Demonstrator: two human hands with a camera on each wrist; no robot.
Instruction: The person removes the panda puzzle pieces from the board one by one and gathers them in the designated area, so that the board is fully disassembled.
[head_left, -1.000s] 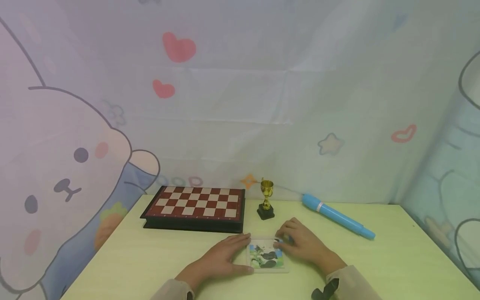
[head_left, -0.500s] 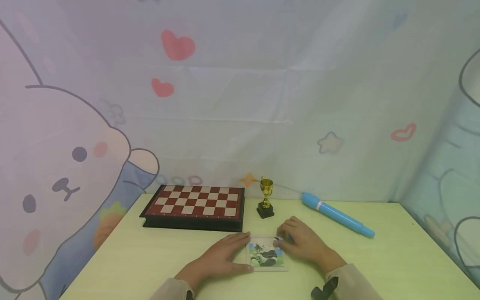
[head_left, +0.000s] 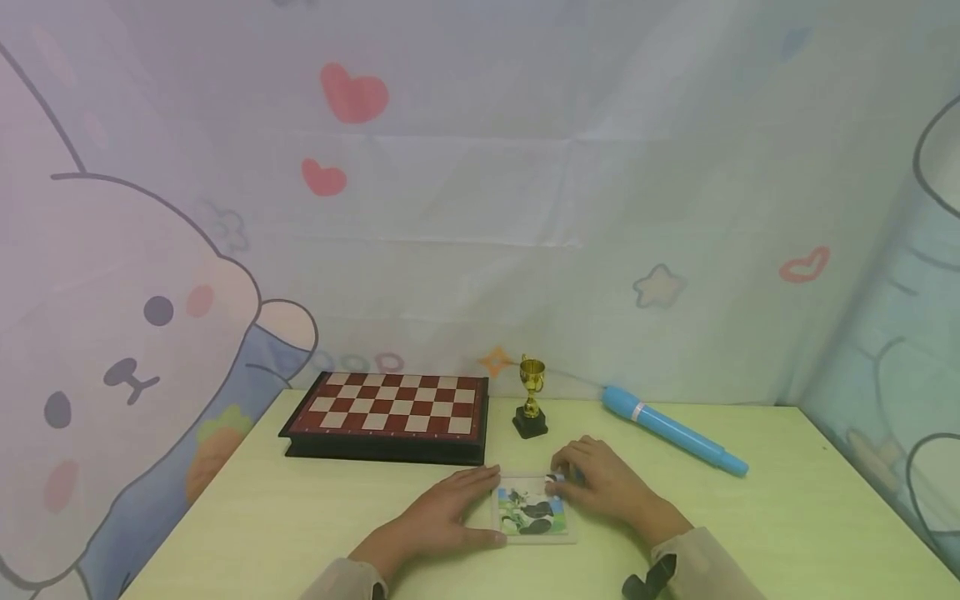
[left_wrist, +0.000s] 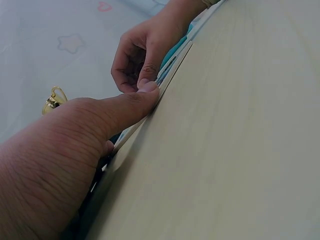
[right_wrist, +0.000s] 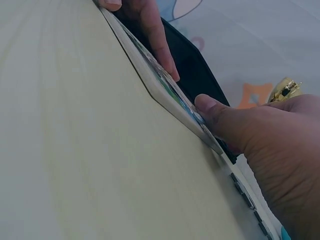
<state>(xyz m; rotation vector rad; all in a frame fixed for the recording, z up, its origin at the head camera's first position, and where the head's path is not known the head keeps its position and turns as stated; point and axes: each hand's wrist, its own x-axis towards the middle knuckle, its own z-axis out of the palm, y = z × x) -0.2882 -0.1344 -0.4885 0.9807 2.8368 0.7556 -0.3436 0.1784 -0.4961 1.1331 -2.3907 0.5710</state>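
A small square panda picture board (head_left: 531, 512) with a white rim lies flat on the table in the head view. Most of its top strip is pale, with a black-and-white patch by the right thumb. My left hand (head_left: 446, 517) holds the board's left side, thumb at the near corner and fingers at the far corner. At the upper right corner is my right hand (head_left: 603, 479); its thumb rests on the picture and its other fingers curl beyond the rim. In the right wrist view, the board (right_wrist: 167, 95) appears nearly edge-on, with the right thumb (right_wrist: 212, 107) on its face.
A red-and-white checkered chessboard box (head_left: 393, 417) sits behind the left hand. Beyond the board stands a small gold trophy cup (head_left: 532, 398) on a black base. A large blue pen-shaped object (head_left: 675, 433) lies at back right. A printed cloth (head_left: 480, 208) hangs behind the table.
The head view shifts slightly. Both hands keep their places on the panda picture board, and the board stays put.
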